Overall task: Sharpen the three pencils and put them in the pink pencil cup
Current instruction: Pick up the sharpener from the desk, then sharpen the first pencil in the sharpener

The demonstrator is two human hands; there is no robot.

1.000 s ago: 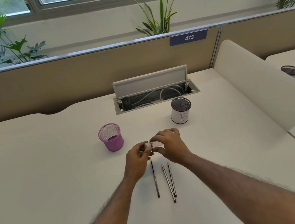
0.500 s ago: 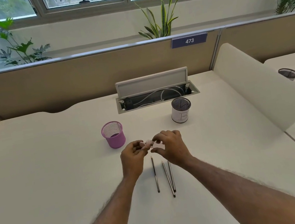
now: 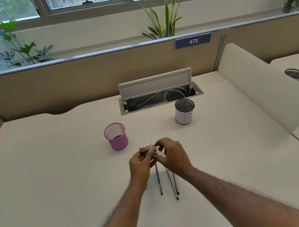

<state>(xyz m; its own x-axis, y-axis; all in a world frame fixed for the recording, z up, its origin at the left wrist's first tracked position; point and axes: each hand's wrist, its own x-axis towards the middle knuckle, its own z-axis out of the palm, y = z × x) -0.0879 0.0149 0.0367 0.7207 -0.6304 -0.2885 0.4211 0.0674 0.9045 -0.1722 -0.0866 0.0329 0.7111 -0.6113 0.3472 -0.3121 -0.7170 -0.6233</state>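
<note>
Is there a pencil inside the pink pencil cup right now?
No, the pink pencil cup shows only its own mesh inside, and all three pencils lie flat on the desk.

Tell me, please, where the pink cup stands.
The pink cup stands on the desk, left of centre in the head view, beyond the left hand.

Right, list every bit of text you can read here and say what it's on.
"473": white digits on the blue number plate on the partition.
"B": handwritten on the white-labelled black mesh cup.
Mark inside that cup: unclear, perhaps "W".
The small pink item pinched by left hand and right hand: nothing legible.
The pink pencil cup: no text.
</note>
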